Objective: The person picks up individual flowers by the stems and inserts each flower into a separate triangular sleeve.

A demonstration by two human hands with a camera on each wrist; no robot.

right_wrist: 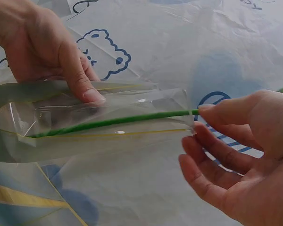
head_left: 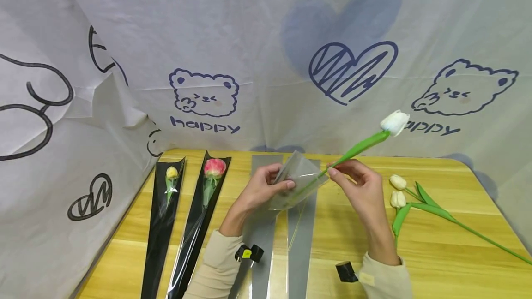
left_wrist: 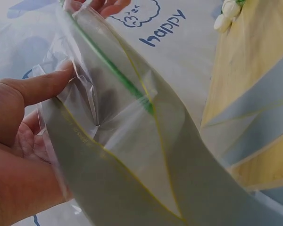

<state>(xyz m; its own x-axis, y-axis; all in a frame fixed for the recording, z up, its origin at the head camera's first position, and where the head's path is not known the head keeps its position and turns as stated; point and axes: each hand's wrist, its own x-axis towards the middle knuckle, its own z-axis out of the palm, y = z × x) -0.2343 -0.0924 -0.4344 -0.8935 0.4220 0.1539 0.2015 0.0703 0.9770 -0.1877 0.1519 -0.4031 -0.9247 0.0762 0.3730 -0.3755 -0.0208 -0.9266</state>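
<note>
My left hand (head_left: 266, 186) pinches the open end of a grey flower sleeve (left_wrist: 132, 183) with a clear front and a thin gold line, thumb on the clear film. Between thumb and fingers, my right hand (head_left: 359, 186) pinches the green stem of a white tulip (head_left: 395, 122). The stem (right_wrist: 113, 121) runs through the sleeve's mouth, and its lower end shows through the film. Tilted up to the right, the bloom stands beyond my right hand. The sleeve's lower part hangs down over the table.
Two black sleeves lie at the left, one with a yellow flower (head_left: 172, 173), one with a pink flower (head_left: 214, 168). Grey sleeves (head_left: 301, 239) lie mid-table (head_left: 341, 243). Two white tulips (head_left: 398, 199) lie at the right. A printed white cloth (head_left: 266, 36) hangs behind.
</note>
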